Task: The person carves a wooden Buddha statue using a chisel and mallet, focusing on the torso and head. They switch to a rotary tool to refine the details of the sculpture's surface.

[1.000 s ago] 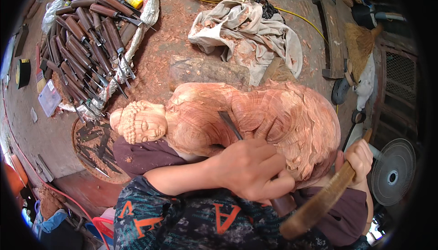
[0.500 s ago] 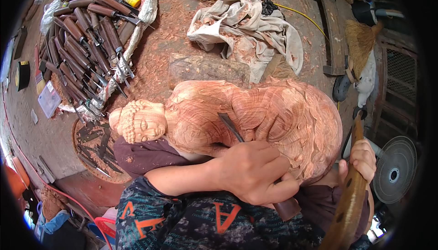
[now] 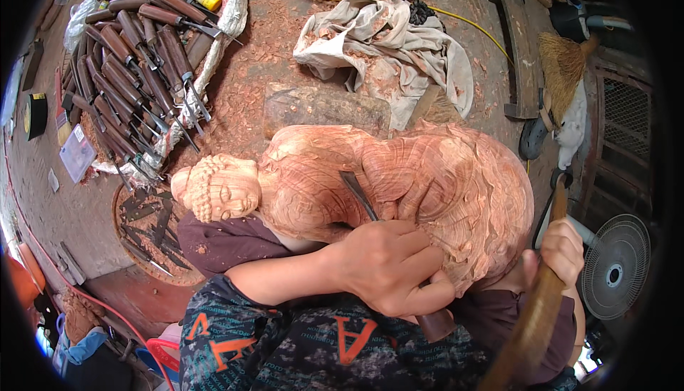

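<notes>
A reddish carved wooden statue (image 3: 313, 177) of a seated figure lies on its side before me, its curly-haired head to the left. My left hand (image 3: 392, 266) is closed round a chisel (image 3: 360, 196), whose dark blade lies over the statue's middle. The chisel's brown handle end sticks out below the fist. At the right, my right hand (image 3: 563, 252) grips a long wooden mallet (image 3: 531, 320) by its upper part. Its thick lower part, blurred by motion, slants down toward the chisel handle, apart from it.
Many wood-handled chisels (image 3: 121, 70) lie heaped at the far left, near a round tray (image 3: 117, 230) of loose blades. Behind the statue are a wooden block (image 3: 320, 109) and a crumpled cloth (image 3: 385, 49). A fan (image 3: 614, 266) stands at the right. Wood shavings litter the bench.
The mallet's lower end has swung left toward the chisel handle. My left hand and the chisel's handle end have shifted slightly left; the statue looks unmoved.
</notes>
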Demonstrator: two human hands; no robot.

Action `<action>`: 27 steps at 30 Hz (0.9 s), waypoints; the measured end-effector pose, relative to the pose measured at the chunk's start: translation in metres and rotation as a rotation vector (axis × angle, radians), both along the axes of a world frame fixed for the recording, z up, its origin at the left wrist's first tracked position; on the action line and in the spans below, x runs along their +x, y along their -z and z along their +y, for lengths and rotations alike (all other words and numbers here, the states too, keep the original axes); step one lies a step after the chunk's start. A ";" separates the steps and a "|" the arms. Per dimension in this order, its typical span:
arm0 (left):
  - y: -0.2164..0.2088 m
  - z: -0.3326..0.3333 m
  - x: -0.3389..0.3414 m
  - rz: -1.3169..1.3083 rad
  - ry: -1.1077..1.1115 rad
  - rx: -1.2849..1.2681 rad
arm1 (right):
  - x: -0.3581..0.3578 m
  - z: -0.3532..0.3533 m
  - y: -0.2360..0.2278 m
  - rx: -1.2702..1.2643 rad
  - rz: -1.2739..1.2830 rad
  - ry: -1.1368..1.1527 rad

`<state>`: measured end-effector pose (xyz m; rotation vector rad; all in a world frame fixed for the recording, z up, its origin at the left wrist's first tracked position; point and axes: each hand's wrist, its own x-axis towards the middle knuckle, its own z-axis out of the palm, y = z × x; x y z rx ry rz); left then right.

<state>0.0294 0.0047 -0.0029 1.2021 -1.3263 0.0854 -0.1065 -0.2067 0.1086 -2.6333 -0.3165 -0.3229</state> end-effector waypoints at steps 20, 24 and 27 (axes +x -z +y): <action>-0.004 -0.007 -0.003 0.163 -0.021 -0.159 | 0.006 -0.002 -0.030 -0.045 0.104 0.048; -0.005 -0.006 0.001 0.221 -0.059 -0.106 | 0.010 -0.005 -0.021 0.060 0.067 0.023; -0.006 -0.009 -0.002 0.230 -0.079 -0.089 | 0.010 -0.002 -0.022 -0.022 0.077 0.036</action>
